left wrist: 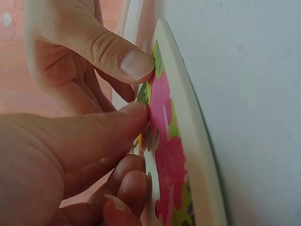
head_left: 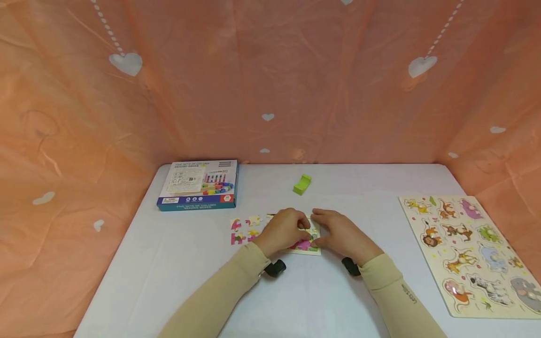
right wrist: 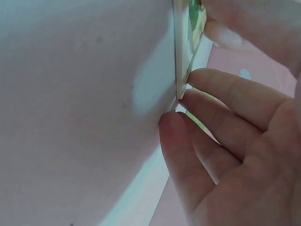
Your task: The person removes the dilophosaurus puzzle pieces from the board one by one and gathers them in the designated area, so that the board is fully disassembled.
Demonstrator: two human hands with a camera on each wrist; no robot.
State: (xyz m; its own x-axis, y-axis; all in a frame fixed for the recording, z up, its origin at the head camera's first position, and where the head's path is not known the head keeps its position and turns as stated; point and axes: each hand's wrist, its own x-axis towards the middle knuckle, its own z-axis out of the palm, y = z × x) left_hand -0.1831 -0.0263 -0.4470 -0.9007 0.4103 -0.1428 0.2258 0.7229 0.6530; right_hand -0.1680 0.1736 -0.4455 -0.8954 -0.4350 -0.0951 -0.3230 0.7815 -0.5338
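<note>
A small jigsaw board point(head_left: 310, 251) with a pale frame and pink and green pieces lies mid-table, partly hidden under my hands. My left hand point(head_left: 283, 230) bends over its middle. In the left wrist view, the left thumb and fingertips touch the pink pieces point(left wrist: 162, 103), thumb apart from the bent fingers. At the board's right side is my right hand point(head_left: 342, 234). Its thumb rests on the corner, and its other fingers reach loosely along the far edge in the right wrist view. Several loose jigsaw pieces point(head_left: 237, 238) lie left of the board.
Behind the board stands a small green block point(head_left: 302, 184). A bead-set box point(head_left: 198, 185) occupies the back left of the white table. To the right lies a large animal puzzle board point(head_left: 473, 253). Orange cloth with hearts point(head_left: 270, 84) encloses the back and sides.
</note>
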